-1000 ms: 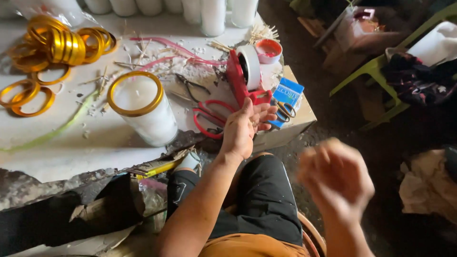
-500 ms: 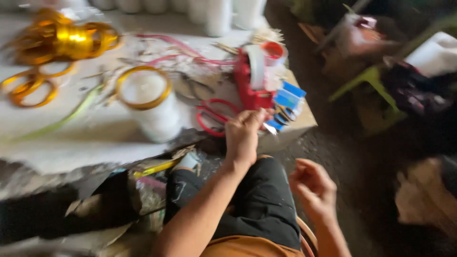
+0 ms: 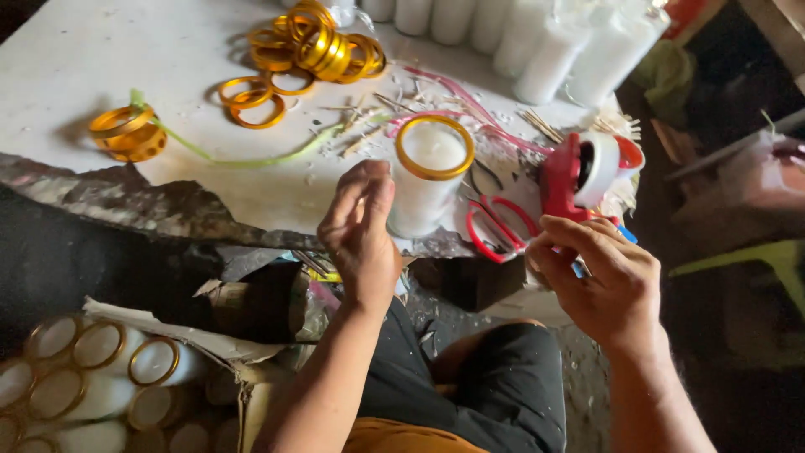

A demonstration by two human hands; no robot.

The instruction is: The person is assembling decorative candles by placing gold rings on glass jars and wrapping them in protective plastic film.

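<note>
Two hands over white surface (image 3: 126, 59) edge, head view. Left hand (image 3: 362, 231) beside white candle (image 3: 426, 178) with gold ring on top, fingers loosely curled, fingertips close to candle wall, contact unclear. Right hand (image 3: 602, 281) half-closed, empty, just below red tape dispenser (image 3: 587, 172), near red scissors (image 3: 496, 228). Loose gold rings (image 3: 314, 46) piled far side. Box of banded candles (image 3: 101, 377) lower left.

- We see the left hand (image 3: 362, 226) now beside the gold-rimmed white candle (image 3: 426, 176), off the red scissors (image 3: 496, 228).
- The right hand (image 3: 602, 281) is now up at the table edge, lower right of centre, near the red tape dispenser (image 3: 580, 172).
</note>
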